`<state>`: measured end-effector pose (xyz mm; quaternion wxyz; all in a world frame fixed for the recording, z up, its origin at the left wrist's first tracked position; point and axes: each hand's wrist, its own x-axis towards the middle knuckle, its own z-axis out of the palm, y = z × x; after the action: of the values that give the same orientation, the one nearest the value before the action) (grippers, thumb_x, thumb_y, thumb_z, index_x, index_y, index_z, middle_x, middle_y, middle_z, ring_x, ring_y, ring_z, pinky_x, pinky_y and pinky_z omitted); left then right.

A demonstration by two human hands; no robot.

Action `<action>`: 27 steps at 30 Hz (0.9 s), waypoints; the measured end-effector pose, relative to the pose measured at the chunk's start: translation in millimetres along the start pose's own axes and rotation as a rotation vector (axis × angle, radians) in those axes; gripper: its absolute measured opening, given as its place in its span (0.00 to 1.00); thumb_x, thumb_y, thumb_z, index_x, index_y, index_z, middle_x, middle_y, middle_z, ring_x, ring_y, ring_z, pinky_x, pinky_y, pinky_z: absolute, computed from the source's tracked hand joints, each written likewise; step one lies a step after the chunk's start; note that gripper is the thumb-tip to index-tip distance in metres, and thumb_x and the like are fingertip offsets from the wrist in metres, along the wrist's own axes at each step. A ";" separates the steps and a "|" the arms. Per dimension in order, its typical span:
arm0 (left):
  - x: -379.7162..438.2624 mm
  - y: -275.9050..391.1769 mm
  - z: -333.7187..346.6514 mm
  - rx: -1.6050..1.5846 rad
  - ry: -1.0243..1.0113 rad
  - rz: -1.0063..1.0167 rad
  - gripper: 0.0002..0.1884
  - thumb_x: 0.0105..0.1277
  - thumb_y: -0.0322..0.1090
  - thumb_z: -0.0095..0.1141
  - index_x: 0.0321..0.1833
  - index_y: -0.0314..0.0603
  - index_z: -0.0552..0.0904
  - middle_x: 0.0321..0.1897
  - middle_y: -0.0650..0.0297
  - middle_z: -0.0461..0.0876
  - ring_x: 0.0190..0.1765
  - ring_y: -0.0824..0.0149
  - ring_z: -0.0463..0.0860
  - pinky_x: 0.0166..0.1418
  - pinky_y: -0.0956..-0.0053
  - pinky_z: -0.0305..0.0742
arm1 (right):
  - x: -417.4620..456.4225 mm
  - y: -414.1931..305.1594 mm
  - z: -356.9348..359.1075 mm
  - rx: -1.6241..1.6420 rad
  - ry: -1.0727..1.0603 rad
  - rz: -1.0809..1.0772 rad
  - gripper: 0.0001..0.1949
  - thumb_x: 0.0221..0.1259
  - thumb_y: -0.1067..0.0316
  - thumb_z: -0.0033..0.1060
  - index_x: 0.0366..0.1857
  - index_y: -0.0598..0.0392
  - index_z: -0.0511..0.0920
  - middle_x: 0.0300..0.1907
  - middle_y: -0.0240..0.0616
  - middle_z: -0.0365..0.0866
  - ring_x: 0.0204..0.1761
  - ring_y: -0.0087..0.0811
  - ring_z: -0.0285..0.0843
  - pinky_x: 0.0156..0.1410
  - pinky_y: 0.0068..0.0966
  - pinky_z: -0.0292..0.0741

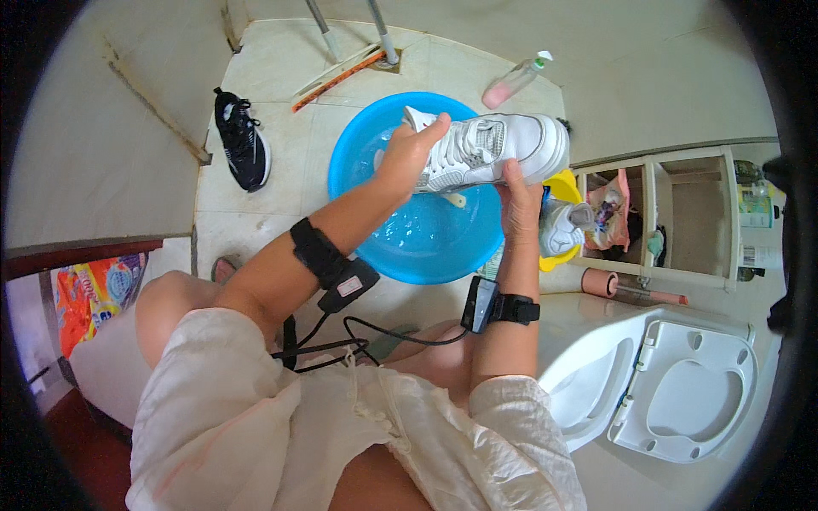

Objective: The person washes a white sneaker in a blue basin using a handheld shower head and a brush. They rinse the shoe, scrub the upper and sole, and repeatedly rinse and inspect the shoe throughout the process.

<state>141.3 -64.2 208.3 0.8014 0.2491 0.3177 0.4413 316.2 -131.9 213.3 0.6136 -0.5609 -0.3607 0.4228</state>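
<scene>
Above a blue plastic basin (358,252), both my hands hold a white lace-up sneaker (470,147) sideways, its toe to the right. My left hand (412,153) grips the ankle end, the thumb lying over the collar near the laces. Under the toe half, my right hand (519,191) supports the shoe with its thumb on the near side. Water (415,239) lies in the basin. The pale handle (455,200) of some tool shows below the sneaker; its other end is hidden.
A black sneaker (241,142) lies on the tiled floor at left. Behind the basin are a floor squeegee (342,80) and a pump bottle (514,83) of pink liquid. Right are another white sneaker (562,227) by a yellow basin (565,185), a shelf (690,150), a toilet brush (629,290) and a toilet (601,370).
</scene>
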 end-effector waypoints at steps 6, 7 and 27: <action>6.1 12.4 -2.1 -0.120 -0.313 -0.020 0.37 0.69 0.63 0.41 0.61 0.29 0.70 0.59 0.52 0.74 0.61 0.61 0.74 0.65 0.67 0.67 | 1.6 -18.7 4.2 0.011 0.221 -0.093 0.23 0.53 0.66 0.67 0.54 0.55 0.71 0.47 0.38 0.78 0.44 0.29 0.77 0.44 0.25 0.76; 5.3 14.3 -4.3 -0.183 -0.330 -0.058 0.37 0.69 0.63 0.41 0.61 0.29 0.69 0.59 0.52 0.73 0.62 0.61 0.73 0.66 0.67 0.66 | 3.3 -20.0 4.7 -0.064 0.286 -0.151 0.22 0.53 0.68 0.67 0.53 0.56 0.72 0.46 0.38 0.78 0.42 0.28 0.78 0.41 0.23 0.76; 25.1 -21.1 -58.6 -0.689 -0.407 -0.333 0.24 0.71 0.46 0.37 0.59 0.34 0.73 0.58 0.51 0.76 0.58 0.53 0.78 0.65 0.56 0.69 | -2.3 7.8 19.8 -0.051 0.237 -0.123 0.29 0.51 0.64 0.72 0.56 0.58 0.66 0.49 0.41 0.76 0.49 0.30 0.75 0.56 0.25 0.71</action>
<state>120.4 -45.8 147.2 0.9443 -0.0057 0.0233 0.3281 296.2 -126.3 207.8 0.6622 -0.5990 -0.3301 0.3060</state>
